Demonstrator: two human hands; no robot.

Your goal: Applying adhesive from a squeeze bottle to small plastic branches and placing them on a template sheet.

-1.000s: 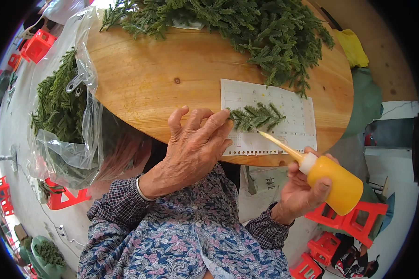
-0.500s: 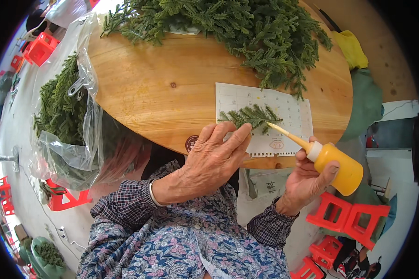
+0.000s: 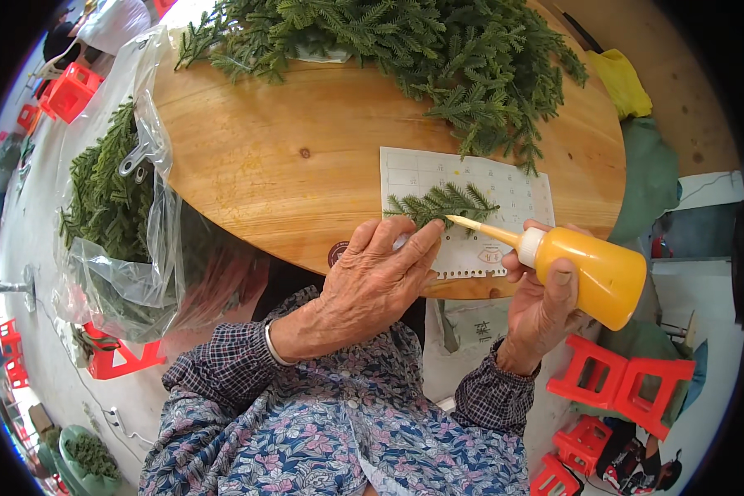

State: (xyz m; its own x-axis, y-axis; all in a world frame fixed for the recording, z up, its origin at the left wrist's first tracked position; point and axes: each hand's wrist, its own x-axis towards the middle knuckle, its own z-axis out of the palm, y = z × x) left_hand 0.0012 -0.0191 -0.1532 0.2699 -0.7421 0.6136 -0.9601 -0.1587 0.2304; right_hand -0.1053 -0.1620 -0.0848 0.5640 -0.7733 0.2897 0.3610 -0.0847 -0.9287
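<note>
A small green fir-like sprig point(image 3: 448, 202) lies over a printed calendar sheet point(image 3: 517, 178) near the table's front edge. My left hand point(image 3: 382, 269) has its thumb and fingers closed at the sprig's near left end. Something whitish shows between those fingers, too hidden to name. In my right hand point(image 3: 546, 302) is a yellow squeeze bottle point(image 3: 595, 273) with a white collar and a long tapered nozzle. It is held tilted, nozzle toward the left, and the tip is at my left fingertips beside the sprig's lower edge.
A heap of green branches point(image 3: 471, 58) covers the far side of the wooden table point(image 3: 248, 157). At left stands a clear plastic bag point(image 3: 132, 285) holding more greenery. Red stools point(image 3: 620, 380) stand at lower right and left. Yellow cloth point(image 3: 620, 83) hangs at the far right.
My right hand has brought the bottle leftward and tipped it flatter, its nozzle tip moving from the sprig's right part toward my left fingertips. My left hand has stayed nearly still.
</note>
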